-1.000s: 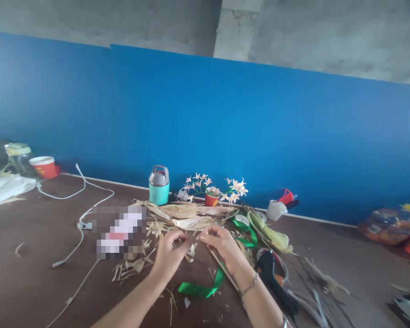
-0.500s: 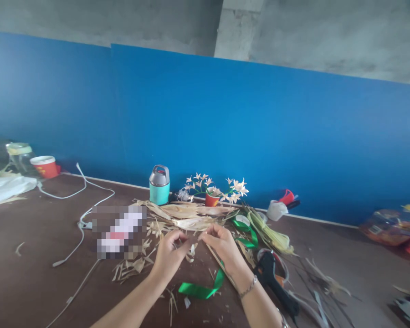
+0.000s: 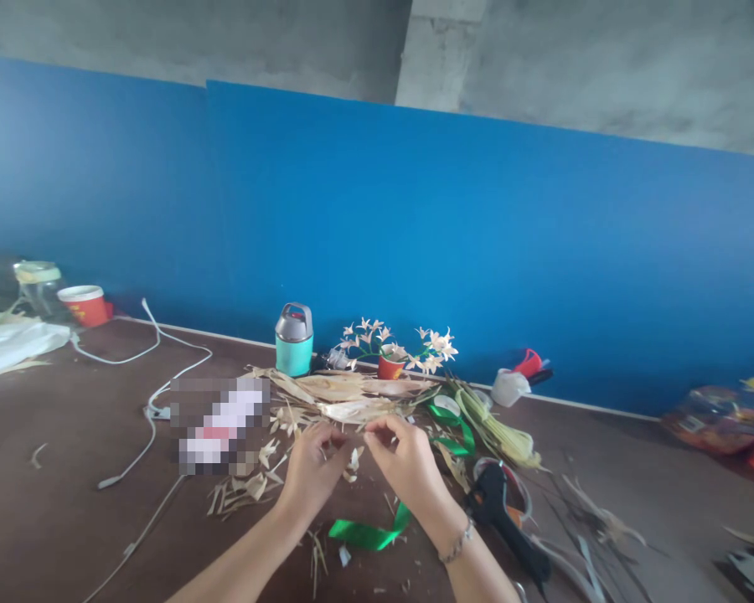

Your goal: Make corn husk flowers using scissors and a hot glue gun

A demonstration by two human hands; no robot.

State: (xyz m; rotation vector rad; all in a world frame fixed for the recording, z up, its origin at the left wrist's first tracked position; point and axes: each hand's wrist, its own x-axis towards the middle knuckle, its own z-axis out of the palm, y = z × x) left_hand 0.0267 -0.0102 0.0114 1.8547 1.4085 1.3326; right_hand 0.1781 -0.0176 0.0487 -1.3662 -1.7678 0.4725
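Observation:
My left hand (image 3: 319, 469) is closed in a pinch above the middle of the table, thumb and forefinger pointing right. Opposite it, my right hand (image 3: 407, 465) pinches too, its fingertips a short gap from the left ones. Whatever lies between the fingers is too small to make out. Just below the gap shows a pale dried-husk piece (image 3: 353, 465); whether it is held or lying there I cannot tell. A green ribbon (image 3: 368, 534) curls on the table between my forearms. Flat dried husks (image 3: 345, 388) lie beyond my fingers.
Right of my right wrist lies a black glue gun (image 3: 506, 523) by a tape roll (image 3: 519, 486). Behind stand a turquoise flask (image 3: 293, 353) and a red cup (image 3: 390, 367) with husk flowers (image 3: 436, 350). A bundle of pale green strips (image 3: 496, 427) and a white cable (image 3: 154, 423) flank the work.
My right hand has turned slightly and its fingertips have shifted a little. The long pale strip that showed along its underside is no longer visible. The left hand stays almost still.

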